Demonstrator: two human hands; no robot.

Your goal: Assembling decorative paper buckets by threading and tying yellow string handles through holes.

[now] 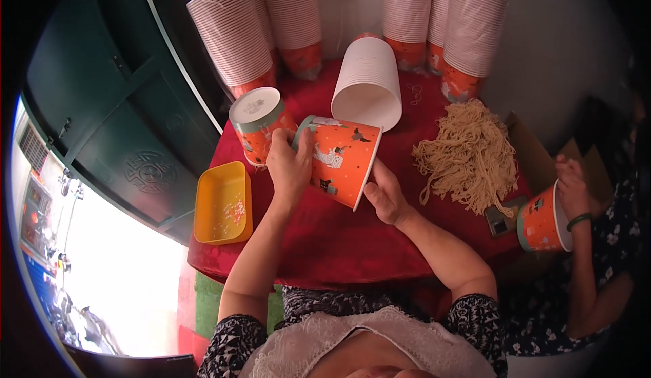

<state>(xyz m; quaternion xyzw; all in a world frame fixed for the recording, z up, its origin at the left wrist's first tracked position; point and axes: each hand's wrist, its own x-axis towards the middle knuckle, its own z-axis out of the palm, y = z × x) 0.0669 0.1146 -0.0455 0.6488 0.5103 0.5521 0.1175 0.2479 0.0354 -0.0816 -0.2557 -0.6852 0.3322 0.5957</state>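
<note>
Between my hands an orange paper bucket (pixel 339 157) with printed animals lies tilted on its side above the table, its white rim toward the right. Its green-banded base end is gripped by my left hand (pixel 288 168), thumb on the wall. My right hand (pixel 388 193) is closed at the rim, some fingers hidden behind the bucket. Just left of my left hand, another orange bucket (pixel 254 124) stands upside down, its pale base upward. Beyond the held bucket, a white paper bucket (pixel 366 73) lies on its side, mouth facing me.
Tall bagged stacks of buckets (pixel 227 32) (pixel 471 32) line the table's back. A yellow tray (pixel 203 208) with small pale and pink bits sits left. Tan strings (pixel 468 154) are heaped right on the red tablecloth (pixel 325 249). Another person's hand (pixel 573 188) holds an orange bucket (pixel 542 222) far right.
</note>
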